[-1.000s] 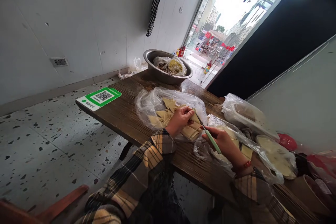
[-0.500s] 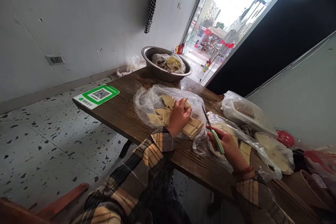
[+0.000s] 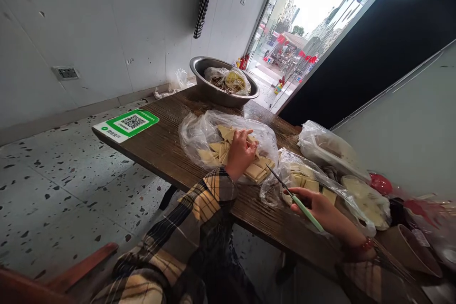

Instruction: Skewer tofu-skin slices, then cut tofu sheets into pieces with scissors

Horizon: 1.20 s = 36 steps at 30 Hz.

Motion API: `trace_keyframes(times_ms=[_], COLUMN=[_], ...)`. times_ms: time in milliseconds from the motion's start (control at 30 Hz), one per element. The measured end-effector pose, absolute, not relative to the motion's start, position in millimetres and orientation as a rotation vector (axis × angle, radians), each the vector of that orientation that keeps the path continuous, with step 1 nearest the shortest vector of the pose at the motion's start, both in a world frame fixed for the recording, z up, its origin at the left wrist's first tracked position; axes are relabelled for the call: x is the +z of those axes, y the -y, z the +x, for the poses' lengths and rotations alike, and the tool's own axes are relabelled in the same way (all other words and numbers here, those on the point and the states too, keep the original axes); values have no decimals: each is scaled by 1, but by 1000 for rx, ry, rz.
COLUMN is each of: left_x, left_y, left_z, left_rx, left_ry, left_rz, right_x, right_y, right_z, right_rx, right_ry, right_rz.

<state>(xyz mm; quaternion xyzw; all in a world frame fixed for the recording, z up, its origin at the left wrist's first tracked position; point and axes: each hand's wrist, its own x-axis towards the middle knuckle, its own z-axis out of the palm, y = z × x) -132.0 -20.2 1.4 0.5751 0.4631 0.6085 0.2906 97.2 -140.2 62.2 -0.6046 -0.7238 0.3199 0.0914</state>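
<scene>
My left hand (image 3: 242,153) rests on a pile of pale yellow flat pieces (image 3: 221,152), several of them triangles, on a clear plastic bag (image 3: 194,137). Its fingers are bent over the pieces; whether they grip one is hidden. In my right hand (image 3: 313,204) are green-handled scissors (image 3: 302,210), blades close together and pointing up-left, the tip near the stacked pieces' right edge. A second plastic bag (image 3: 347,194) with more pale pieces (image 3: 302,175) lies just behind my right hand.
On the wooden table (image 3: 164,152) stand a metal basin (image 3: 228,97) holding bagged items, at the far end, and a green QR card (image 3: 131,123) at the left corner. More bags (image 3: 327,147), a red item (image 3: 380,183) and a brown container (image 3: 413,251) crowd the right.
My right hand has moved right and slightly down, and the scissors have tilted so their blades lie flatter, pointing left. My left hand stays on the pieces. The view has shifted slightly.
</scene>
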Motion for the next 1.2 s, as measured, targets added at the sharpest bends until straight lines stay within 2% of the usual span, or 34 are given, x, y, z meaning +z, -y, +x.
trace_keyframes(times_ms=[433,767,1200], left_x=[6,5,4], left_y=[23,24,23], left_z=[-133,-134,-134], left_rx=[1592,1614,1616], left_ry=[-1238,-1232,-1236], left_rz=[1490,1510,1504], right_x=[86,86,80], right_y=[140,128,112], right_z=[84,83,77], right_rx=[1173,1202,1427], right_ry=[2140,2187,2066], right_rz=[-1800,-1908,-1881])
